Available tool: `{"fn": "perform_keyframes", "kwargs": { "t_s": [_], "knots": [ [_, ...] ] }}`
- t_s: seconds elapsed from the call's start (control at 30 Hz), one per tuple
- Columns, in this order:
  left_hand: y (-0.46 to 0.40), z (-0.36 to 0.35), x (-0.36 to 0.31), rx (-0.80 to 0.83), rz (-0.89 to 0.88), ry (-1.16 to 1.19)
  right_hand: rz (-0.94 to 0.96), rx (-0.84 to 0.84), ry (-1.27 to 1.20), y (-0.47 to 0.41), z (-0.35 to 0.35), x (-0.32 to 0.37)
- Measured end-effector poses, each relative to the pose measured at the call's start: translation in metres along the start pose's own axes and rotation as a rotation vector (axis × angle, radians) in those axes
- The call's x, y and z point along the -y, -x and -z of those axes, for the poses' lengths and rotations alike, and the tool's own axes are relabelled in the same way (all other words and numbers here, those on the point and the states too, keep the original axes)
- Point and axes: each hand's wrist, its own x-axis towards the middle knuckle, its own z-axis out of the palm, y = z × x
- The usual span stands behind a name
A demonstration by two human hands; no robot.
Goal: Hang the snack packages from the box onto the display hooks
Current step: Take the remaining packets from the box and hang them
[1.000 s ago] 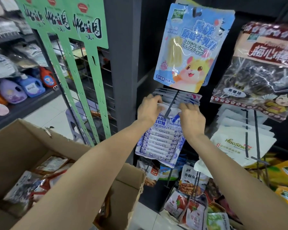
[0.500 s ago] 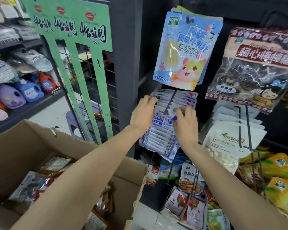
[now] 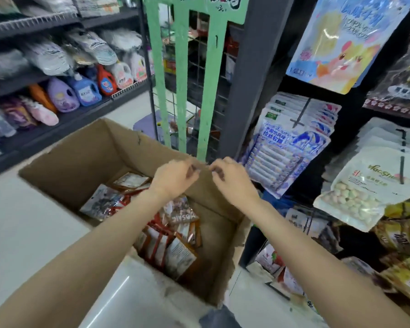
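1. The cardboard box point(image 3: 85, 159) stands open on the floor, flaps up.
2. Snack packages point(image 3: 173, 242), red, brown and silvery, lie in a loose heap along its right wall and far corner.
3. Blue-white packages point(image 3: 284, 147) hang stacked on a display hook point(image 3: 300, 113).

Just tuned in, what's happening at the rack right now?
A person is restocking hanging snacks. Both the left hand and right hand hover empty over the open cardboard box, fingers loosely curled. Snack packages lie inside it. The blue-and-white packs hang on their hook beside the box.
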Motion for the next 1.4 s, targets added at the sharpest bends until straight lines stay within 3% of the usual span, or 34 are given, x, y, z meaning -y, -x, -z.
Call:
{"fn": "perform_keyframes", "kwargs": {
  "t_s": [0.1, 0.23, 0.53, 0.7, 0.8, 0.9, 1.0, 1.2, 1.3, 1.4],
  "knots": [
    [0.023, -0.011, 0.044, 0.081, 0.171, 0.033, 0.015, 0.203, 0.023, -0.011, -0.036, 0.024],
    [0.035, -0.035, 0.1, 0.327, 0.448, 0.044, -0.044, 0.517, 0.073, -0.03, -0.088, 0.032],
    [0.036, -0.069, 0.179, 0.619, 0.747, 0.103, -0.114, 0.853, -0.006, -0.062, -0.187, 0.015],
    [0.033, -0.072, 0.193, 0.784, 0.771, 0.12, -0.269, 0.707, -0.181, -0.076, -0.219, 0.015],
    [0.034, -0.073, 0.188, 0.764, 0.742, 0.139, -0.377, 0.614, -0.188, -0.085, -0.231, 0.014],
    [0.031, -0.074, 0.19, 0.759, 0.743, 0.156, -0.349, 0.57, -0.141, -0.089, -0.238, 0.015],
    [0.028, -0.071, 0.186, 0.68, 0.744, 0.22, -0.293, 0.582, -0.233, -0.088, -0.228, 0.023],
    [0.016, -0.042, 0.16, 0.219, 0.6, 0.372, -0.419, 0.473, -0.532, -0.095, -0.183, 0.036],
    [0.019, -0.02, 0.14, 0.204, 0.478, 0.529, -0.513, 0.449, -0.69, -0.101, -0.158, 0.051],
    [0.029, 0.003, 0.121, 0.309, 0.39, 0.636, -0.563, 0.393, -0.776, -0.103, -0.137, 0.064]
  ]
}}
